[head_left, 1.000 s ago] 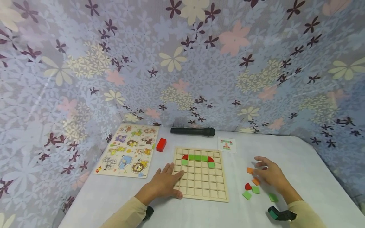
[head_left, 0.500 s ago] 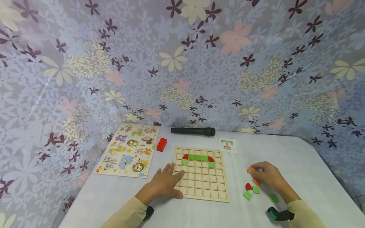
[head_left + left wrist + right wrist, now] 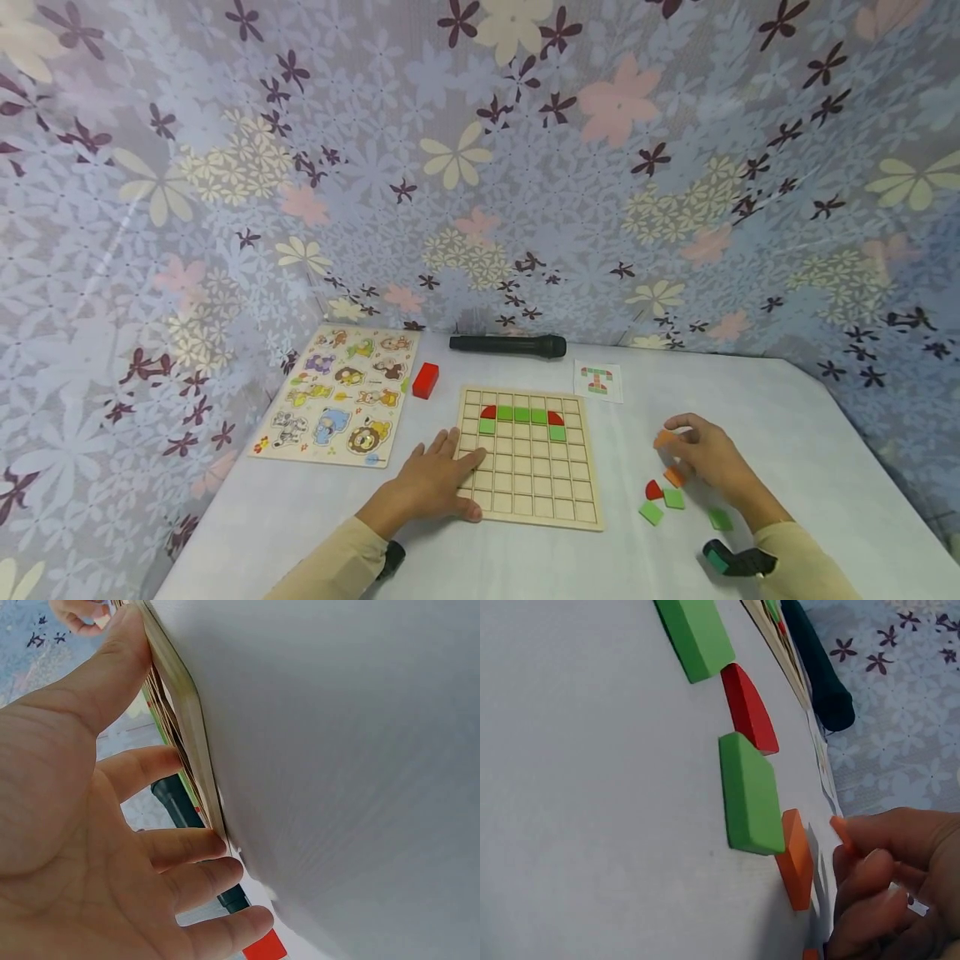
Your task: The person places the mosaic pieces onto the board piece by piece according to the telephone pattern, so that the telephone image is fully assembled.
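Note:
In the head view my left hand (image 3: 435, 482) lies along the left edge of a wooden grid board (image 3: 542, 485), fingers spread; the left wrist view shows the fingertips at the board's side. Red quarter-round tiles and green square tiles (image 3: 522, 415) sit in the board's upper cells. My right hand (image 3: 708, 454) pinches an orange tile (image 3: 663, 438) between thumb and forefinger, above the cloth. Below it lie another orange tile (image 3: 674, 477), a red quarter-round tile (image 3: 748, 711) and loose green tiles (image 3: 751, 796).
Behind the board lie a black microphone (image 3: 507, 346) and a card with a printed T-shaped pattern (image 3: 597, 382). A red block (image 3: 425, 381) and an animal puzzle board (image 3: 337, 396) are to the left. A flowered cloth (image 3: 480, 167) hangs behind the table.
My right hand has closed thumb and finger on the orange tile and raised it slightly from the cloth. My left hand has stayed at the board's edge.

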Action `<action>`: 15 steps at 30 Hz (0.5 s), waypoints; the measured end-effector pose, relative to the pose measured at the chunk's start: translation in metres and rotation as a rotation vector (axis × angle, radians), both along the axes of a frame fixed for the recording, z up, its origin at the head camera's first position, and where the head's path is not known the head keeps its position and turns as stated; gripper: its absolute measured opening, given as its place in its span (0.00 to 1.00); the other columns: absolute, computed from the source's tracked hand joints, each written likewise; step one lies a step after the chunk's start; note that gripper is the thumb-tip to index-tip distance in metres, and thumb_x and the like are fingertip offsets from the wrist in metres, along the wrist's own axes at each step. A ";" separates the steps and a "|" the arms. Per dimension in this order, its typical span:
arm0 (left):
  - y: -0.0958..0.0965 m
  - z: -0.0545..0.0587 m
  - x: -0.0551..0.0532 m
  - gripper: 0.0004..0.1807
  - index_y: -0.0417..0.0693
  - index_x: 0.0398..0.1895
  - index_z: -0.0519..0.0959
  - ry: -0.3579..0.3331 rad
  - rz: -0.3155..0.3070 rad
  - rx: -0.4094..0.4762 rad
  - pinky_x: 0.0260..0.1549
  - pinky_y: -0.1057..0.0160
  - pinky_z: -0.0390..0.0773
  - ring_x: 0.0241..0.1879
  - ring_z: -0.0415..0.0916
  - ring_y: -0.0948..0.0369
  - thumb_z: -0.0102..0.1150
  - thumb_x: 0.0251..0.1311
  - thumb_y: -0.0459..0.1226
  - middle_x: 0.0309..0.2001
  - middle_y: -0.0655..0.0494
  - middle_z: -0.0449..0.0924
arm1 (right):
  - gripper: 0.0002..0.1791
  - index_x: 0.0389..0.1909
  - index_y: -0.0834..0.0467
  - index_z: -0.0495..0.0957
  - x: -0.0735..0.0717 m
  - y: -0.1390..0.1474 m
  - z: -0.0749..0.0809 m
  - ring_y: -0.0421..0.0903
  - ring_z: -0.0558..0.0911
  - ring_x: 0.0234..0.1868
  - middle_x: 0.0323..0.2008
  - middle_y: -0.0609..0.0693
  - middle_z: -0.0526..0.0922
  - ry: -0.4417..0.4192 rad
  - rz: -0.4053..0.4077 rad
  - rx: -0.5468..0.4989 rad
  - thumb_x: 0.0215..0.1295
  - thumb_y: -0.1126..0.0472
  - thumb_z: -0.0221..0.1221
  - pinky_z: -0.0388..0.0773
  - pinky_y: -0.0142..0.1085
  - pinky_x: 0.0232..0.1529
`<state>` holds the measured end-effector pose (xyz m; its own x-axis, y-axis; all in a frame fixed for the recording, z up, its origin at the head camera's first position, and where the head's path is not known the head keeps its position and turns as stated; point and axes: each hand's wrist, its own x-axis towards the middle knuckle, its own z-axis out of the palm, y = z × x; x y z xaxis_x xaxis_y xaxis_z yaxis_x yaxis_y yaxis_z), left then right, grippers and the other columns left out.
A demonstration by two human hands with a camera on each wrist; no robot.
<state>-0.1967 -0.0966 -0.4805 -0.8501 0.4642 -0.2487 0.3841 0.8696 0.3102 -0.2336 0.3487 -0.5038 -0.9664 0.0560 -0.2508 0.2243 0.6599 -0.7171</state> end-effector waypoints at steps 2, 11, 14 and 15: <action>0.000 0.000 0.000 0.51 0.62 0.77 0.66 0.001 -0.001 0.000 0.72 0.34 0.55 0.79 0.49 0.41 0.73 0.48 0.61 0.80 0.39 0.52 | 0.23 0.65 0.61 0.68 0.000 0.001 0.001 0.47 0.72 0.21 0.36 0.56 0.78 0.002 -0.009 -0.059 0.72 0.59 0.55 0.70 0.37 0.17; 0.000 0.000 0.000 0.51 0.61 0.77 0.66 0.016 -0.005 0.002 0.72 0.34 0.56 0.79 0.49 0.40 0.73 0.48 0.61 0.80 0.37 0.51 | 0.31 0.70 0.66 0.66 -0.001 -0.006 0.008 0.40 0.84 0.38 0.44 0.49 0.82 0.015 -0.120 -0.371 0.74 0.53 0.60 0.86 0.34 0.39; 0.000 0.001 0.000 0.51 0.60 0.77 0.66 0.016 -0.006 0.001 0.72 0.35 0.56 0.79 0.49 0.40 0.73 0.48 0.61 0.80 0.37 0.51 | 0.34 0.71 0.67 0.63 -0.003 -0.013 0.011 0.39 0.83 0.37 0.42 0.46 0.84 0.018 -0.130 -0.470 0.74 0.52 0.61 0.86 0.33 0.40; 0.000 0.001 0.000 0.51 0.60 0.77 0.66 0.014 -0.006 0.003 0.72 0.35 0.56 0.79 0.49 0.40 0.73 0.49 0.61 0.80 0.37 0.51 | 0.34 0.71 0.67 0.63 -0.004 -0.016 0.012 0.39 0.83 0.36 0.41 0.47 0.84 0.022 -0.126 -0.484 0.74 0.52 0.60 0.86 0.33 0.40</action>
